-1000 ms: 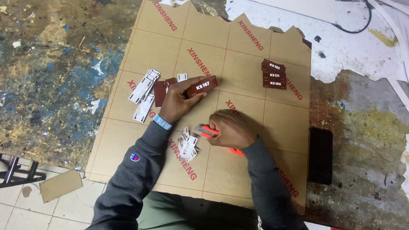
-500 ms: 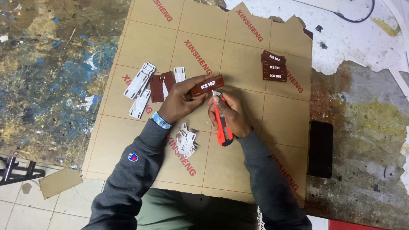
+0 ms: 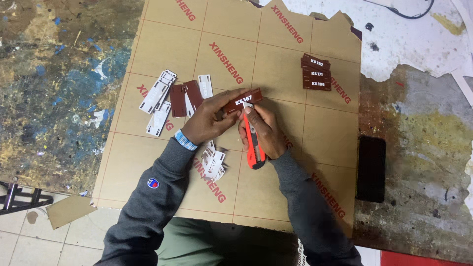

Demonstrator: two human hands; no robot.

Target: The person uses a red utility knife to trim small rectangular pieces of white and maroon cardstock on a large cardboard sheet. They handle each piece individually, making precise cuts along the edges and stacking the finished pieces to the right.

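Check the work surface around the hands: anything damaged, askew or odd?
Yes. The tan sheet has a ragged, broken top edge. White scraps lie loose under the left hand, and white strips lie askew. The brown tag stack is fanned unevenly.

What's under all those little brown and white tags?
A big tan sheet with red printing and grid lines lies under the brown tags and white tags. It covers the tabletop beneath; only the paint-stained table around it shows.

Single head camera, above bench [image 3: 59,98], facing almost straight down, near; board [image 3: 276,54] fills mid-frame, floor tiles [image 3: 29,246] along bottom-left edge.
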